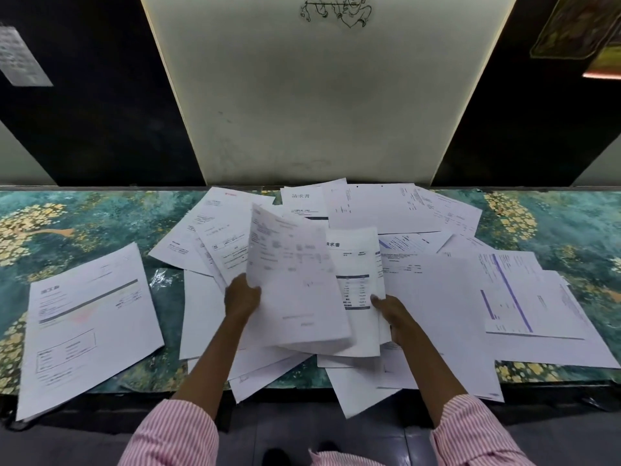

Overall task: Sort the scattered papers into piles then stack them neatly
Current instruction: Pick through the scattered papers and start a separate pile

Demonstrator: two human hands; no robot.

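- Teal-and-gold patterned tabletop (84, 230), seen from the head camera, carries loose white printed papers. Most overlap in a heap (437, 297) across its middle and right, and a few hang over the near edge.
- Left hand (242, 299) pinches the left edge of a lifted sheet (295, 280), thumb on the front and fingers behind. This sheet stands tilted up above the heap, and its print is blurred.
- Right hand (395, 317) grips the right edge of a second sheet (358, 284), which bears a dark-banded table and sits just behind the lifted one. The thumb lies on top; the fingers are hidden under paper.
- Separate pile (87, 327) lies flat at an angle on the left, apart from the heap, with its near corner past the table's edge.
- Purple-striped sheets (510, 294) lie at the right of the heap.
- Pink-and-white striped sleeves (171, 435) cover both forearms.
- White wall panel (319, 95) rises behind the table between black panels, with a line drawing (336, 10) at its top.
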